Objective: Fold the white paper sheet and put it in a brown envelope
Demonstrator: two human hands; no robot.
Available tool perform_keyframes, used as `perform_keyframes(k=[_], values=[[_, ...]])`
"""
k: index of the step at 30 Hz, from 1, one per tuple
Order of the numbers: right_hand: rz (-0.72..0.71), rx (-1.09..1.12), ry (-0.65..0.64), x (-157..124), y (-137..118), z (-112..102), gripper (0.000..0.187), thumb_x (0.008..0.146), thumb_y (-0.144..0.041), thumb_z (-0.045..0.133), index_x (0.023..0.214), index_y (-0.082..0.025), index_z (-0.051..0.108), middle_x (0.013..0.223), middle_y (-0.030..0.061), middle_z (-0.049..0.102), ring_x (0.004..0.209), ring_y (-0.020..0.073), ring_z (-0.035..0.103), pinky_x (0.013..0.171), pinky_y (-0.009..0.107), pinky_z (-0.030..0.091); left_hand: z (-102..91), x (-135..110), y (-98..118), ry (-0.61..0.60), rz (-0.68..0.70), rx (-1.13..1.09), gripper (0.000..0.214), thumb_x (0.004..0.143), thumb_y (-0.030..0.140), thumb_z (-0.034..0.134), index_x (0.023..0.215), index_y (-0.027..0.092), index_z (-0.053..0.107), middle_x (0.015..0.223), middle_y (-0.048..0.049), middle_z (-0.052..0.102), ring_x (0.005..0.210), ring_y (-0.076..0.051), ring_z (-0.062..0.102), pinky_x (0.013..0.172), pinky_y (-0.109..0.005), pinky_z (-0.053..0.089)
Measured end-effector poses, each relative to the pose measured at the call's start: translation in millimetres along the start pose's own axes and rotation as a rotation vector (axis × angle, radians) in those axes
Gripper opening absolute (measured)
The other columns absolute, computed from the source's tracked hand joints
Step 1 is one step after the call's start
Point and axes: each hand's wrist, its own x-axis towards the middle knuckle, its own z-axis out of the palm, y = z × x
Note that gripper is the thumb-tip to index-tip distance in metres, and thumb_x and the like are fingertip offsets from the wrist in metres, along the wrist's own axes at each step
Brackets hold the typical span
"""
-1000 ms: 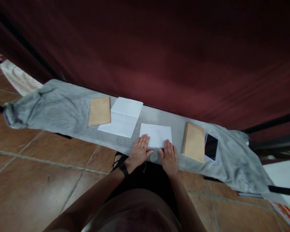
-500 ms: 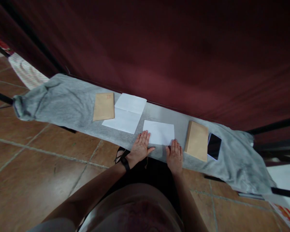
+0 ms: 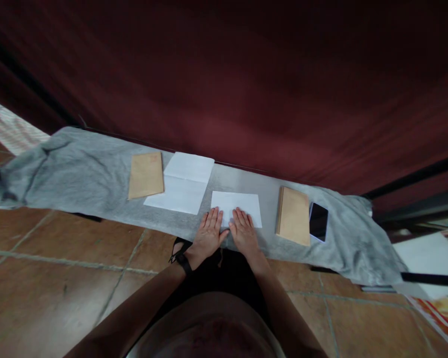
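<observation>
A folded white sheet (image 3: 239,203) lies on a narrow table under a grey cloth (image 3: 85,171). My left hand (image 3: 208,232) rests flat on the sheet's near left edge, fingers stretched out. My right hand (image 3: 243,230) lies flat right beside it on the sheet's near edge, fingers together and extended. Neither hand grips anything. A black strap circles my left wrist.
Left of the sheet lie a larger creased white paper (image 3: 184,183) and a brown envelope (image 3: 146,175). To the right sit a stack of brown envelopes (image 3: 293,215) and a dark phone (image 3: 318,222). A dark red curtain (image 3: 246,84) hangs behind; tiled floor below.
My right hand has slid left along the sheet's near edge until it sits next to my left hand. The camera view has shifted slightly.
</observation>
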Motion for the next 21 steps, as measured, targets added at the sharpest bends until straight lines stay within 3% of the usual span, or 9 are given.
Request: perform_keyframes(k=[6, 12, 21], values=[[0.026, -0.025, 0.012, -3, 6, 5, 0.051, 0.106, -0.029, 0.034, 0.154, -0.012, 0.039, 0.16, 0.015, 0.038, 0.149, 0.0264, 0.035, 0.122, 0.054, 0.027, -1.5, 8, 13, 0.031, 0.001, -0.068, 0.061, 0.102, 0.038, 0.038, 0.154, 0.007, 0.035, 0.161, -0.0202, 0.033, 0.152, -0.03, 0.026, 0.125, -0.053, 0.02], [0.051, -0.061, -0.031, -4, 10, 0, 0.052, 0.103, -0.022, 0.033, 0.155, -0.02, 0.038, 0.162, 0.0104, 0.035, 0.151, 0.0267, 0.03, 0.122, 0.053, 0.024, 13.2, 32, 37, -0.034, 0.011, -0.097, 0.062, 0.103, 0.044, 0.033, 0.155, 0.009, 0.035, 0.159, -0.0176, 0.038, 0.152, -0.027, 0.029, 0.125, -0.049, 0.023], [0.113, -0.125, 0.024, -4, 11, 5, 0.053, 0.104, -0.024, 0.034, 0.155, -0.011, 0.036, 0.162, 0.014, 0.035, 0.15, 0.0272, 0.032, 0.122, 0.05, 0.023, 14.8, 37, 25, -0.007, 0.003, 0.023, 0.069, 0.102, 0.051, 0.036, 0.152, 0.004, 0.038, 0.16, -0.0199, 0.035, 0.152, -0.028, 0.027, 0.125, -0.047, 0.023]])
